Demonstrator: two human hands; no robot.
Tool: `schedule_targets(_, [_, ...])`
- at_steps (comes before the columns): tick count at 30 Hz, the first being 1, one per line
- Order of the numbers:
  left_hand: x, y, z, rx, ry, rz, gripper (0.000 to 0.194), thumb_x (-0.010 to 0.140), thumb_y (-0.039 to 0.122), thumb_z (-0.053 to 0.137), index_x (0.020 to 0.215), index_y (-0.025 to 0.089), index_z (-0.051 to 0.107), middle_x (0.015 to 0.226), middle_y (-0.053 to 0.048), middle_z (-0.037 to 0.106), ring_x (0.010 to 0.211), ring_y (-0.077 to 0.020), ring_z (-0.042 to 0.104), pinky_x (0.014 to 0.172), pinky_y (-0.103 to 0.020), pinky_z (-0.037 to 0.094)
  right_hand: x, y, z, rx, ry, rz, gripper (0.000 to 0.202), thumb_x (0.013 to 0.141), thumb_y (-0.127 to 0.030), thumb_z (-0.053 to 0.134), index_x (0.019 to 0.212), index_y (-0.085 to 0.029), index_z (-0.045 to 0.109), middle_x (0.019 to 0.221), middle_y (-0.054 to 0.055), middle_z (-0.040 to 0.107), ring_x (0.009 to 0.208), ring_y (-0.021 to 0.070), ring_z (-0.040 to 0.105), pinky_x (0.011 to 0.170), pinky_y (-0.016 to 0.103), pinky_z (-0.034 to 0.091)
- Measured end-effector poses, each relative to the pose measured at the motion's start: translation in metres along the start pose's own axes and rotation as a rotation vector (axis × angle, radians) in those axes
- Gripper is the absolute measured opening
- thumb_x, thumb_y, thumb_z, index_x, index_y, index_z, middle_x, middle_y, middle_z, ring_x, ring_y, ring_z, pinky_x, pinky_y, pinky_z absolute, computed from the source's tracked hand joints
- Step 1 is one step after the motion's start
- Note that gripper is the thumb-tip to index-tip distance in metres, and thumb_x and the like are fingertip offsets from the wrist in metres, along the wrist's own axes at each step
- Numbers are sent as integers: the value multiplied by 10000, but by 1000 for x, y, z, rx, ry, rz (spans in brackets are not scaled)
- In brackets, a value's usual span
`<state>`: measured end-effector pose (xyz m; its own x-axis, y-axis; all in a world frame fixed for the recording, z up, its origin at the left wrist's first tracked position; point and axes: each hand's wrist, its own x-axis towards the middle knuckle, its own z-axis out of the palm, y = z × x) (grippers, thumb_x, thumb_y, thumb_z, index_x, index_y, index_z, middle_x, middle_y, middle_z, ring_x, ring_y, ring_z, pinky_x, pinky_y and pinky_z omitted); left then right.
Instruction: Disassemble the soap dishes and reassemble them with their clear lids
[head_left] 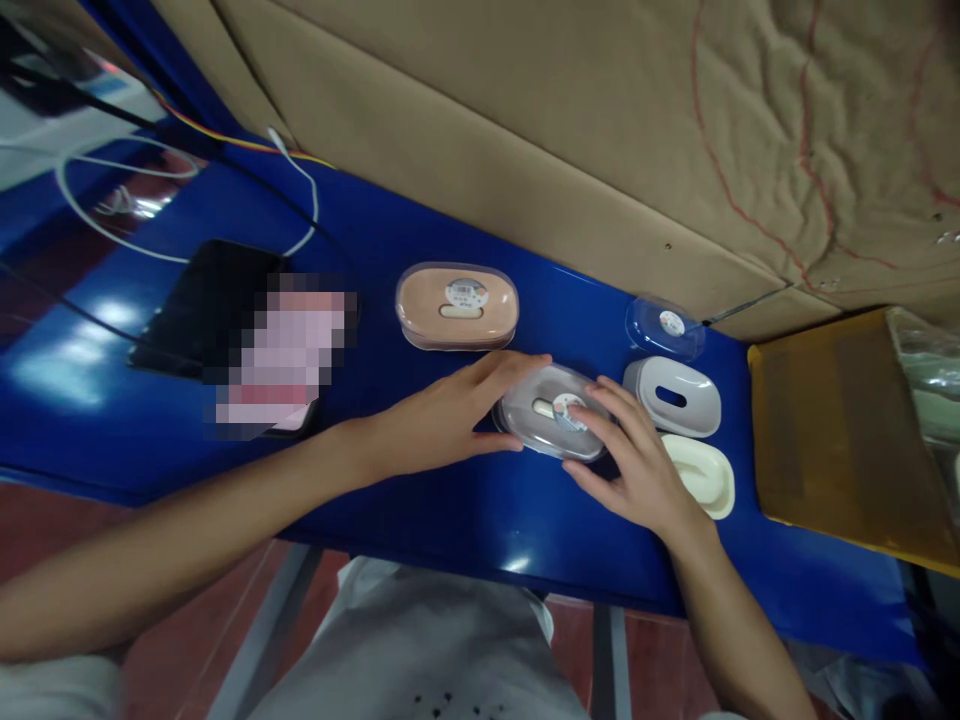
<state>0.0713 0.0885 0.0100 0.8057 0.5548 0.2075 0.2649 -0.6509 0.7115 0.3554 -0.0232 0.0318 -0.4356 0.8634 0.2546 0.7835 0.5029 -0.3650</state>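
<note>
In the head view a grey oval soap box (551,440) with a clear lid and a round sticker rests on the blue table, between both my hands. My left hand (454,415) grips its left end, thumb at the near edge and fingers along the far edge. Across the right end curl the fingers of my right hand (634,455), pressing the lid and side. To the right lie a grey slotted tray (701,400), a cream dish (716,487) partly behind my right hand, and a loose clear lid (652,325) with a sticker.
A lidded peach soap box (420,305) stands farther back. At left lie a black flat object (217,300) and a phone with a blurred screen (289,350), near white and black cables. A cardboard box (825,440) stands at right; a cardboard-covered panel (487,130) runs behind.
</note>
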Motion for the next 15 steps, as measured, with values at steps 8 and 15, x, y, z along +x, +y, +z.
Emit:
schedule_targets(8, [-1,-4,2,69,-8,23,820,1015,343,751,1703,345,303,1685,-145,471,1530,-328,540,1243,-481,494,1,-1,1,-19,-19,32,696,1035,-358,703,1656,-367,389,1599,133,552,1591,391,444,1227,680,483])
schedule_targets(15, [-4,-7,5,136,-18,28,776,1043,377,715,1704,315,313,1703,-159,452,1565,-333,496,1257,-511,479,2,-6,0,-128,-20,24,628,1042,-368,680,1617,-313,432,1568,161,599,1567,388,483,1218,674,474])
